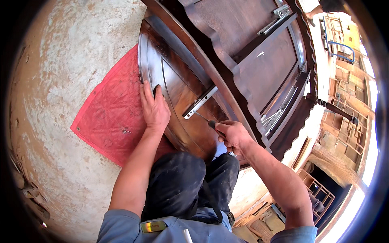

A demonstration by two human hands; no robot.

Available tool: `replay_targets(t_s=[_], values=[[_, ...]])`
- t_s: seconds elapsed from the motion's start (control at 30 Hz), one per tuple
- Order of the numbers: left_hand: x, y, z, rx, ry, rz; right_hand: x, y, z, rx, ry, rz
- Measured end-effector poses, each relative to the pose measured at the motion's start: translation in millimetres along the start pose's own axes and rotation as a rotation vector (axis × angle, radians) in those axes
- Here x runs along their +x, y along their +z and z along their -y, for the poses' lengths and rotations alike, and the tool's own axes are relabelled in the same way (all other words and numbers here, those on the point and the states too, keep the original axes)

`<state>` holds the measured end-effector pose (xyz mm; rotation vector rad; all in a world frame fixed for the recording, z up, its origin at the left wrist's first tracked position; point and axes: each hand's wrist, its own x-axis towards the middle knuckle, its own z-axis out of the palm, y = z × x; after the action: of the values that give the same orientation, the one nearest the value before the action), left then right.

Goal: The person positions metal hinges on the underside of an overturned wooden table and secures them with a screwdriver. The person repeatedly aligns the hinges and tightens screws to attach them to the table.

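Note:
A glossy dark wooden panel [176, 87] lies in front of my knees, partly over a red cloth sheet [111, 107]. My left hand [155, 108] grips its left edge, the thumb on the face and a finger along the border; the other fingers are partly hidden. A metal rail [201, 101] with holes lies across the panel. In my closed right hand [235, 137] is a screwdriver [212, 124] with a dark handle. Its thin shaft slants up and left to the rail's near end. Whether a screw sits under the tip is too small to tell.
Beyond the panel stands a large dark wooden furniture body [267, 60] with wavy-edged boards and several metal slides [281, 111]. Pale, worn floor [81, 52] spreads to the left. At the right are wooden frames [344, 125] and a blue-framed object [342, 50].

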<state>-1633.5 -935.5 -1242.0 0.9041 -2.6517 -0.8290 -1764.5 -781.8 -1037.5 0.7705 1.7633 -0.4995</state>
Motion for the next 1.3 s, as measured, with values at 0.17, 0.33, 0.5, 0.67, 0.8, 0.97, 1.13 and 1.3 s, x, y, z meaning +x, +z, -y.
replay_targets(t_s=[0.17,0.33,0.5,0.67,0.8,0.97,1.13,1.3], values=[[4,1,-1,-0.004,0.010,-0.003,-2,-5,-6,-0.652,-0.377,-0.120],[4,1,4,0.005,0.014,-0.026,-18,24,-5,-1.528,-0.706,-0.235],[6,2,3,0.008,0.034,-0.043,-8,36,3,-1.712,-0.707,-0.142],[-3,-1,-1,0.012,0.008,-0.002,-1,10,10,-1.555,-0.705,-0.128],[-2,0,2,0.003,0.028,-0.016,-7,11,14,-0.586,-0.207,-0.034],[2,4,1,-0.001,0.022,-0.011,-15,9,11,-0.266,-0.153,-0.006],[5,2,3,-0.002,0.038,-0.030,-11,14,-2,-1.255,-0.641,-0.223],[2,-2,2,-0.016,0.033,-0.011,-12,33,-6,-1.672,-0.749,-0.256]])
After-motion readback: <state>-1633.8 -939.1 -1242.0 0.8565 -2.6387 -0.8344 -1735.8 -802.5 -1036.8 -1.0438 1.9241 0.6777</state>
